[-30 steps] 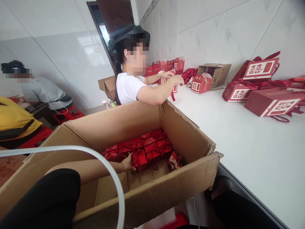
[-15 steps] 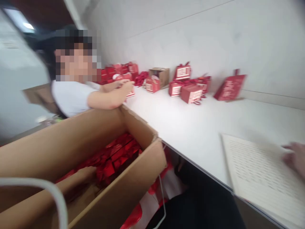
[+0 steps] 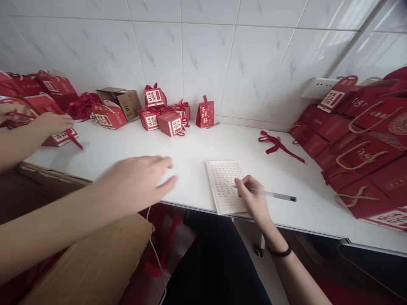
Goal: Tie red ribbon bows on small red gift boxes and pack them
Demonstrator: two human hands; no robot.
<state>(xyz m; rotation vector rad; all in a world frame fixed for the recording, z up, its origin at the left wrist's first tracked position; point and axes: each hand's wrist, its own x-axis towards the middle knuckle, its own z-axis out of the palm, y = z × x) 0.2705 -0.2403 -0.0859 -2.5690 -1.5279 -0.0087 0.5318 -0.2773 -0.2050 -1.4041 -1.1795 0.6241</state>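
A pen [image 3: 280, 195] is gripped in my right hand [image 3: 252, 197], its tip over the handwritten page of a notepad [image 3: 224, 173]. The notepad lies at the table's front edge, and my hand covers its lower right part. My left hand [image 3: 140, 182] is in the air over the table's edge, left of the notepad, smeared by motion. Its fingers are stretched out with nothing in them. Below my left forearm stands an open cardboard box [image 3: 104, 258], its inside mostly hidden.
A co-worker's hands [image 3: 54, 125] hold a small red box at the left. Several red gift boxes [image 3: 171, 123] and a brown carton [image 3: 129, 103] stand along the tiled wall. A red ribbon [image 3: 280, 146] lies right of the notepad, near stacked red gift bags [image 3: 359, 156].
My left hand has come up out of the cardboard box and over the table. The view has swung right, bringing the notepad to the middle and my right hand's pen into sight.
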